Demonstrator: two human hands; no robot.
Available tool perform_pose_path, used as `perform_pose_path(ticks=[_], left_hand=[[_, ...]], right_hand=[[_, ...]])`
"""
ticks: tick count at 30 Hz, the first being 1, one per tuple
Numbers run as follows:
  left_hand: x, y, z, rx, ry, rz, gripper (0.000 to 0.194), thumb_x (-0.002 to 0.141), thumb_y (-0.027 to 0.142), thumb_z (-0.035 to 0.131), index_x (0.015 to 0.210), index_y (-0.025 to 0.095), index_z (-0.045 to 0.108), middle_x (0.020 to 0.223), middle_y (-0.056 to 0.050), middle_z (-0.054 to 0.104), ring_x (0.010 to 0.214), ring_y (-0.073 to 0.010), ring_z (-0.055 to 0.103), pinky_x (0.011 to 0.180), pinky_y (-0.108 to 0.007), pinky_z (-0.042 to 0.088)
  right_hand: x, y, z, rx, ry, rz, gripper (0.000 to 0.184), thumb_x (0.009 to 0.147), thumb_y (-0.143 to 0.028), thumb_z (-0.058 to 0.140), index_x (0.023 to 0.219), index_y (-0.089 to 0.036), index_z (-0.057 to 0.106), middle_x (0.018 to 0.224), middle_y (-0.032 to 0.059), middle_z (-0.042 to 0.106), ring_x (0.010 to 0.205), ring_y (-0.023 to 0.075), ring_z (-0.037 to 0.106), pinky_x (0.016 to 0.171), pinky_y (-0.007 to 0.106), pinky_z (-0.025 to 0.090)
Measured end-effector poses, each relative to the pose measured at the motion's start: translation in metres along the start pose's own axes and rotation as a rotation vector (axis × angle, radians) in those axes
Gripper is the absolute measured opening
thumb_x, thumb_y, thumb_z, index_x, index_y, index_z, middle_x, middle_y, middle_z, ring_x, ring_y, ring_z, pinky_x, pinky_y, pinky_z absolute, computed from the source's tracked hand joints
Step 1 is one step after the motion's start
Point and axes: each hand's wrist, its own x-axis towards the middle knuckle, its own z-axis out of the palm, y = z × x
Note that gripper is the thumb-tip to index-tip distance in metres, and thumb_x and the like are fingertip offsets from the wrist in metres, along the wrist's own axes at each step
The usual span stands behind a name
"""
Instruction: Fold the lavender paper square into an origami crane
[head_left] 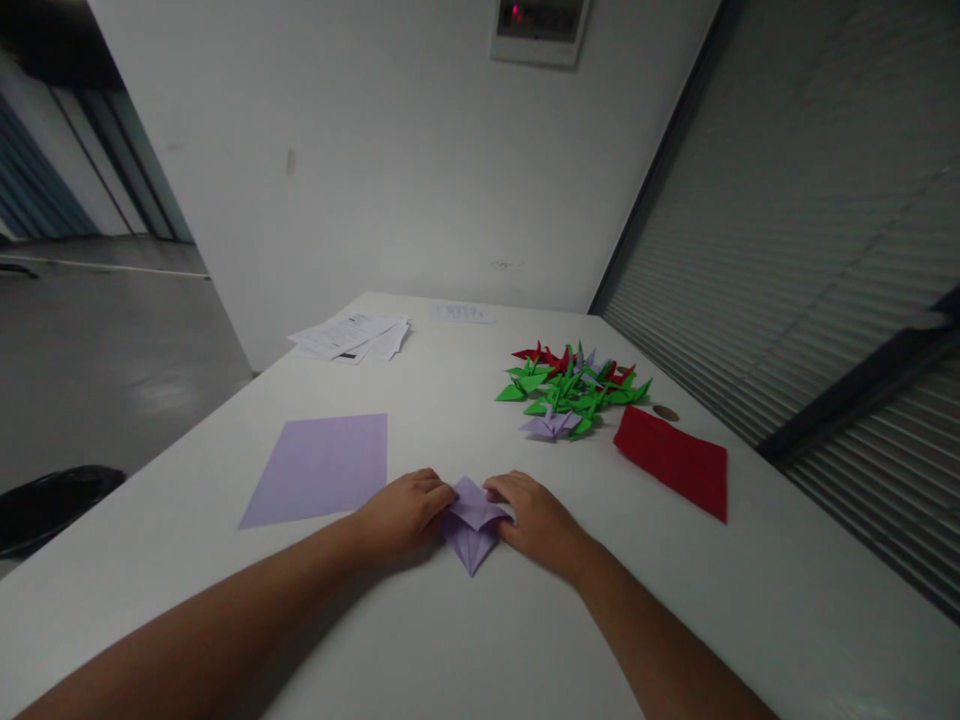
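Just below the centre of the frame, a piece of folded lilac paper (471,535) lies on a smooth, matte white table (450,655). Its outline is a kite, coming to a sharp point at the bottom, with a straight crease down the lower half and a raised flap spreading across the middle. From the lower left, the left hand (407,510) holds its left edge, fingers bunched close together and curled down; from the lower right, the right hand (538,522) holds the opposite edge, thumb and forefinger bent in a narrow curve about the flap's tip.

At centre left of the frame lies a flat, four-sided lilac sheet (322,470), its surface plain. Right of centre sits a spiky heap of folded paper figures (574,395), all thin points and angled wings, mostly bright green, with deep red ones toward the back and a pale lilac one at the front edge. Just beside it, toward the right, is red paper (675,460), an oblong with crisp corners, and near its top edge a small brown disc (665,412). Upper left of centre, loose printed sheets (352,337) overlap in a thin fan. Slatted blinds (787,230) line the right side.
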Motion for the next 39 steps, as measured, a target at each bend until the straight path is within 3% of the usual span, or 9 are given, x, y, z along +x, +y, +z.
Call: perform_pose_path(ticks=[12, 17, 23, 25, 28, 33, 39], left_hand=[[0.001, 0.003, -0.003, -0.01, -0.009, 0.011, 0.016, 0.099, 0.012, 0.047, 0.101, 0.017, 0.062, 0.089, -0.01, 0.068, 0.09, -0.0233, 0.062, 0.08, -0.033, 0.05], [0.001, 0.002, -0.001, -0.001, -0.01, 0.019, 0.015, 0.1, 0.013, 0.046, 0.099, 0.017, 0.06, 0.088, -0.009, 0.068, 0.09, -0.0223, 0.061, 0.081, -0.032, 0.049], [-0.001, 0.007, -0.005, -0.009, -0.044, 0.078, 0.009, 0.097, 0.016, 0.052, 0.093, 0.018, 0.059, 0.088, -0.009, 0.067, 0.086, -0.0221, 0.06, 0.081, -0.034, 0.048], [-0.002, 0.01, -0.008, -0.03, -0.064, 0.116, 0.007, 0.094, 0.025, 0.059, 0.097, 0.018, 0.061, 0.093, -0.01, 0.068, 0.09, -0.0236, 0.061, 0.086, -0.036, 0.049], [-0.004, 0.013, -0.013, -0.068, -0.088, 0.193, 0.024, 0.091, 0.037, 0.066, 0.105, 0.019, 0.063, 0.102, -0.012, 0.07, 0.102, -0.0273, 0.063, 0.097, -0.042, 0.048], [-0.007, 0.014, -0.014, -0.144, -0.113, 0.314, 0.03, 0.091, 0.039, 0.067, 0.116, 0.021, 0.066, 0.115, -0.012, 0.072, 0.13, -0.0317, 0.055, 0.115, -0.048, 0.038], [-0.009, 0.015, -0.012, -0.153, -0.13, 0.346, 0.039, 0.095, 0.041, 0.063, 0.127, 0.018, 0.064, 0.133, -0.017, 0.066, 0.131, -0.0309, 0.056, 0.115, -0.045, 0.043]], right_hand=[[0.003, 0.001, 0.009, -0.125, 0.016, 0.071, 0.049, 0.074, 0.002, 0.061, 0.12, -0.016, 0.064, 0.104, 0.0094, 0.072, 0.099, 0.0252, 0.062, 0.09, 0.036, 0.049], [0.005, -0.001, 0.008, -0.18, -0.022, 0.015, 0.031, 0.08, -0.001, 0.062, 0.105, -0.018, 0.07, 0.1, 0.0081, 0.073, 0.1, 0.025, 0.061, 0.092, 0.036, 0.047], [0.005, 0.001, 0.007, -0.218, -0.027, 0.037, 0.024, 0.081, -0.001, 0.063, 0.092, -0.019, 0.073, 0.096, 0.0073, 0.07, 0.096, 0.0236, 0.059, 0.087, 0.033, 0.046], [0.005, 0.004, 0.007, -0.201, 0.003, 0.035, 0.023, 0.082, 0.0, 0.062, 0.089, -0.019, 0.074, 0.095, 0.0072, 0.07, 0.096, 0.0234, 0.058, 0.086, 0.033, 0.046], [0.005, 0.012, 0.009, -0.16, 0.1, 0.044, 0.029, 0.081, 0.005, 0.06, 0.092, -0.018, 0.074, 0.095, 0.0075, 0.069, 0.098, 0.0241, 0.056, 0.087, 0.034, 0.046], [0.008, 0.028, 0.015, -0.133, 0.24, 0.12, 0.042, 0.072, 0.01, 0.056, 0.097, -0.019, 0.072, 0.097, 0.0088, 0.069, 0.098, 0.0264, 0.056, 0.088, 0.039, 0.048], [0.006, 0.032, 0.008, 0.048, 0.302, 0.197, 0.028, 0.066, -0.003, 0.064, 0.087, -0.021, 0.066, 0.081, 0.0031, 0.067, 0.08, 0.0224, 0.06, 0.074, 0.034, 0.047]])
